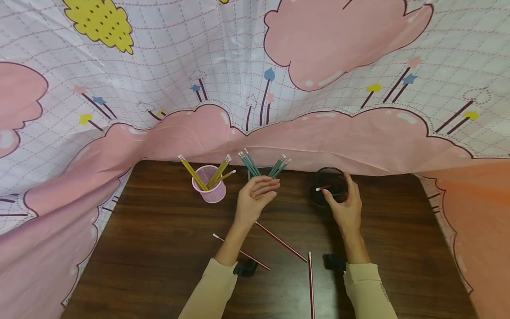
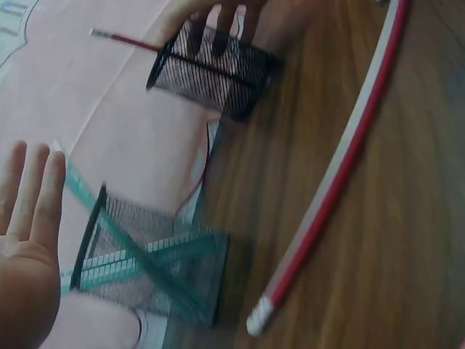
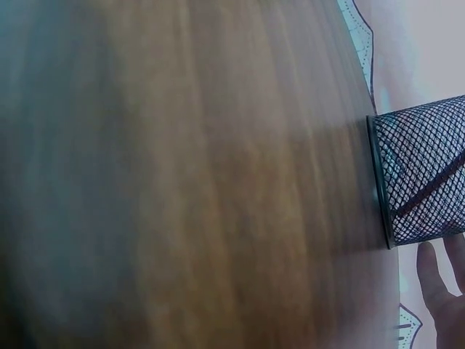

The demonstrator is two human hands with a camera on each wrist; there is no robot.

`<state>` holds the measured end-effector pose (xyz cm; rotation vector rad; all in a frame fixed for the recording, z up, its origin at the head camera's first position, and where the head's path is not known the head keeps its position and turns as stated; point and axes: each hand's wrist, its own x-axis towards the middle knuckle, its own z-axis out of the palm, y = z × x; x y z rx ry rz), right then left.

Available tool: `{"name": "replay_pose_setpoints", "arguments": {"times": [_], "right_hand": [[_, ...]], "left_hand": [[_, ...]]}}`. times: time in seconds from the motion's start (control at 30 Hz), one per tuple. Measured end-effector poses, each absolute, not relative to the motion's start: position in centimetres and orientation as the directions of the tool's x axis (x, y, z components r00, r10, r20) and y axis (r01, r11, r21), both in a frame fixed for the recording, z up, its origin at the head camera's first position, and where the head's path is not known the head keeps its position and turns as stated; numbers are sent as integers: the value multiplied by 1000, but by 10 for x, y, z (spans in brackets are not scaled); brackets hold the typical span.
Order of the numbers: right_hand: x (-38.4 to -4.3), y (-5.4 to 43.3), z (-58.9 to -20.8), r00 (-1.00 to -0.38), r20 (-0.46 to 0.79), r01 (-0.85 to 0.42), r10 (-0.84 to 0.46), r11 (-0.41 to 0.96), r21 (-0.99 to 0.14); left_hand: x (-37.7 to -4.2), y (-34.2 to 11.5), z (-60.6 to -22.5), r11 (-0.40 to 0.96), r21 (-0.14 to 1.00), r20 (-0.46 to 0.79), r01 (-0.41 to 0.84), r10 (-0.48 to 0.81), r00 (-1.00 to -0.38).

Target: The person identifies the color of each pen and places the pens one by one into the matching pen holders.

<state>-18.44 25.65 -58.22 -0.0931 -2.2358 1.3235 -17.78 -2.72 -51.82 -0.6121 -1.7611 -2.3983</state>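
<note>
My right hand holds the black round mesh pencil cup at the back right, thumb near the front rim and fingers round the right side. One red pencil with a white eraser leans inside it; the right wrist view shows its dark shaft slanting behind the mesh. My left hand hovers in front of a dark mesh holder with several green pencils. Its fingers are extended with nothing in them, beside the holder in the left wrist view.
Three red pencils lie apart on the dark wooden table: one slanting in the middle, one partly under the left forearm, one at the front. A pink mesh cup with several yellow pencils stands left. Patterned cloth hangs behind.
</note>
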Motion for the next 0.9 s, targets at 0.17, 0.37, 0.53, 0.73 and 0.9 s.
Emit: {"name": "replay_pose_setpoints", "arguments": {"times": [0.17, 0.37, 0.53, 0.73, 0.9], "right_hand": [[-184, 260, -579, -853, 403, -198, 331, 510, -837], [-183, 259, -582, -856, 393, -176, 336, 525, -833], [-182, 256, -582, -862, 389, -179, 327, 521, -835], [-185, 257, -583, -863, 398, -192, 311, 526, -829], [-185, 257, -583, -859, 404, -200, 315, 520, -830]], "left_hand": [[-172, -44, -522, -332, 888, 382, 317, 153, -911], [-171, -53, -523, -327, 886, 391, 329, 147, -908], [-164, -65, -530, -301, 897, 382, 325, 154, -911], [-152, -87, -549, -294, 891, 409, 347, 182, -895], [-148, -99, -556, -299, 887, 418, 352, 192, -888]]}}
